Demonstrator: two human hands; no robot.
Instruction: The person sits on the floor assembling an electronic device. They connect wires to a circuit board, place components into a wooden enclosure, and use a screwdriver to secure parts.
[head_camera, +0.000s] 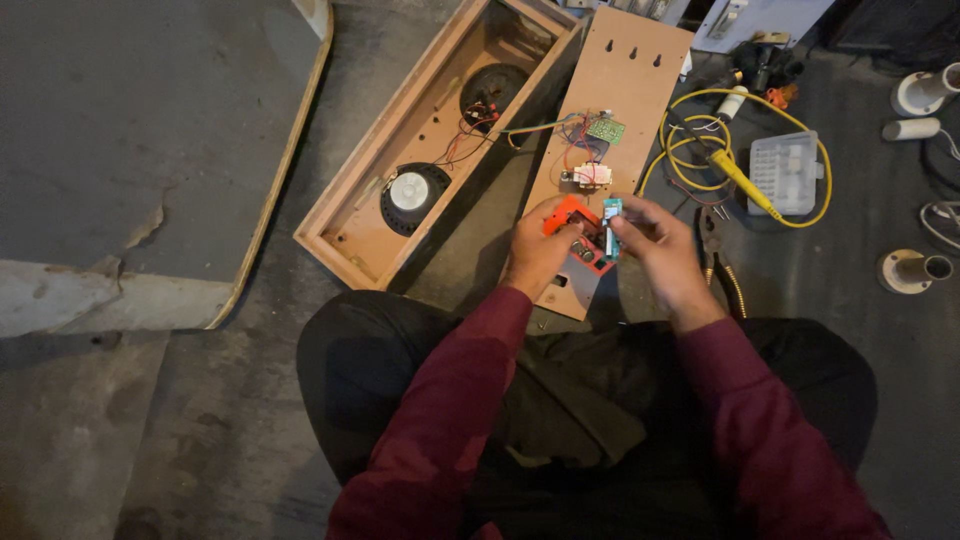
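Red plastic shows between our hands, where our left hand (535, 250) grips the red panel piece (578, 232) and our right hand (660, 250) pinches a small green circuit board (612, 215) against it, just above the wooden back panel (620, 80) beside the open speaker cabinet (440, 150).

Two hands: left hand (538, 255), right hand (660, 250). One red panel (580, 235), one small green module (612, 222) between them. One open wooden cabinet (345, 215), two round speakers (412, 192) (495, 92) inside. One wooden back board (635, 70), three holes. One yellow cable coil (805, 165). One clear plastic box (785, 172). One pair of pliers (720, 255).
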